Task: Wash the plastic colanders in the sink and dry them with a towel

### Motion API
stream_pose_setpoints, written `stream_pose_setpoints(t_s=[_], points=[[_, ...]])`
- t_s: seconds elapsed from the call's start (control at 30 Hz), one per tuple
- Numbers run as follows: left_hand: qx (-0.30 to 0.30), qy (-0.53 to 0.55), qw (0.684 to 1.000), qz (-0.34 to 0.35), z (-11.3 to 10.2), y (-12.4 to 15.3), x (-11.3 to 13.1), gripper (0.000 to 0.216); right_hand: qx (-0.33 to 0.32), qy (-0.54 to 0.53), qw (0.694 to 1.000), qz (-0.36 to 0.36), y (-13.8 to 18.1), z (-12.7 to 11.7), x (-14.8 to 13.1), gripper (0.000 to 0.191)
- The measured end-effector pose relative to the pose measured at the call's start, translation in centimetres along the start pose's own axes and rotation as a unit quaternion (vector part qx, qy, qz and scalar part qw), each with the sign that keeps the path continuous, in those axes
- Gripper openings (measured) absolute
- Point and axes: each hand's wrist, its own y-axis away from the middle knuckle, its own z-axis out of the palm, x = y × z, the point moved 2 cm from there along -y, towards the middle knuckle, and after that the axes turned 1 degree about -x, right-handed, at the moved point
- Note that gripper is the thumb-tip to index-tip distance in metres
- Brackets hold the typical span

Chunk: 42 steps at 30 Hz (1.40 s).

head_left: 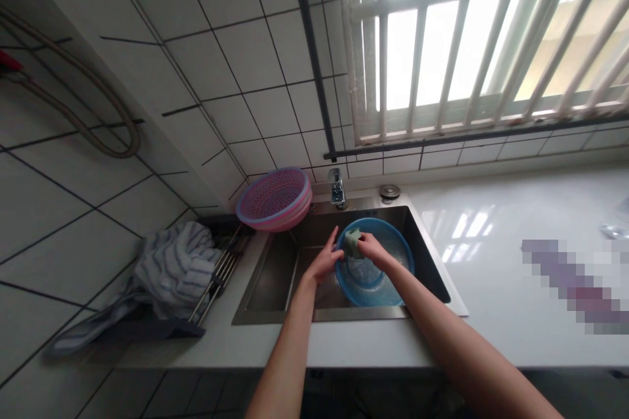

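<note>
A round blue plastic basin (403, 245) with a clear-looking bottom sits in the right part of the steel sink (275, 281). My left hand (324, 262) is at its left rim, thumb over the edge and the other fingers stretched along the outside. Pinched in my right hand (376, 251) is a crumpled pale green cloth (352, 242), pressed against the inner wall near the left rim. My right fingertips are partly hidden by the cloth.
Behind the sink stands a chrome faucet (337, 188), with a drain strainer (390, 191) to its right. Stacked pink and blue colanders (275, 200) lean at the sink's back left corner. A striped towel (177, 262) lies beside a metal rack (223, 272). White counter (491, 262) extends right.
</note>
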Motion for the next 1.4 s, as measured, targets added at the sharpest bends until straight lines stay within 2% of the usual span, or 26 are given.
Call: stream_pose_setpoints(t_s=[0.1,0.2,0.23,0.3,0.37,0.4,0.43,0.47,0.5,0.6,0.67,0.7,0.77,0.93,1.03,1.13,1.23,1.3,1.33,1.4], points=[[-0.06,0.009,0.998,0.031,0.6,0.4,0.1,0.118,-0.091,-0.012,0.996,0.017,0.4,0.8,0.3,0.014],[-0.072,0.016,0.997,0.026,0.9,0.7,0.1,0.105,-0.117,-0.055,0.991,0.017,0.5,1.4,0.0,0.017],[-0.072,0.019,0.997,0.02,1.0,0.8,0.1,0.1,-0.098,-0.075,0.992,0.013,0.4,1.3,-0.2,0.018],[-0.077,0.024,0.996,0.026,1.2,0.8,0.1,0.096,-0.009,-0.104,0.995,0.005,-0.2,0.7,-0.6,0.02],[-0.091,0.023,0.994,0.057,1.5,0.8,0.4,0.101,0.108,-0.088,0.99,-0.013,-0.6,-0.2,-1.0,0.021],[-0.096,0.022,0.993,0.067,1.7,0.9,0.5,0.103,0.149,-0.069,0.986,-0.027,-0.8,-0.6,-1.2,0.022],[-0.098,0.023,0.993,0.067,1.8,0.9,0.6,0.105,0.165,-0.05,0.984,-0.043,-0.9,-0.9,-1.4,0.021],[-0.095,0.028,0.993,0.058,1.9,1.0,0.6,0.106,0.147,-0.039,0.987,-0.057,-0.9,-0.9,-1.4,0.021],[-0.087,0.035,0.995,0.045,1.9,1.0,0.7,0.106,0.1,-0.034,0.992,-0.066,-0.8,-0.7,-1.4,0.02],[-0.053,0.065,0.996,0.033,1.8,1.3,1.1,0.106,-0.113,0.0,0.992,-0.049,0.1,0.7,-1.0,0.016],[-0.048,0.076,0.995,0.047,1.7,1.4,1.5,0.102,-0.196,0.046,0.979,-0.027,0.9,1.6,-0.7,0.013],[-0.052,0.076,0.994,0.051,1.7,1.4,1.7,0.098,-0.205,0.062,0.976,-0.021,1.1,1.8,-0.7,0.012],[-0.057,0.063,0.995,0.053,1.6,1.3,2.0,0.084,-0.178,0.062,0.982,-0.028,1.3,2.0,-0.8,0.012],[-0.024,-0.016,0.995,0.099,1.2,0.7,2.7,0.062,0.02,0.024,0.996,-0.081,0.2,0.6,-1.6,0.02],[-0.024,-0.041,0.991,0.126,1.2,0.6,2.8,0.062,0.079,0.024,0.991,-0.103,-0.3,-0.2,-2.0,0.018],[-0.023,0.009,0.994,0.111,1.4,0.9,2.5,0.066,0.029,0.05,0.989,-0.137,-0.1,0.2,-1.9,0.016],[-0.011,0.085,0.992,0.091,1.6,1.1,2.2,0.076,-0.1,0.077,0.984,-0.124,0.6,1.6,-1.3,0.017],[-0.013,0.111,0.991,0.079,1.7,1.2,2.1,0.083,-0.157,0.078,0.979,-0.106,0.8,2.4,-0.9,0.019],[-0.016,0.117,0.991,0.07,1.8,1.2,2.1,0.083,-0.157,0.066,0.98,-0.102,0.8,2.4,-0.9,0.019],[-0.026,0.125,0.991,0.047,2.1,1.1,2.1,0.077,-0.099,0.022,0.99,-0.101,0.4,2.0,-1.2,0.017]])
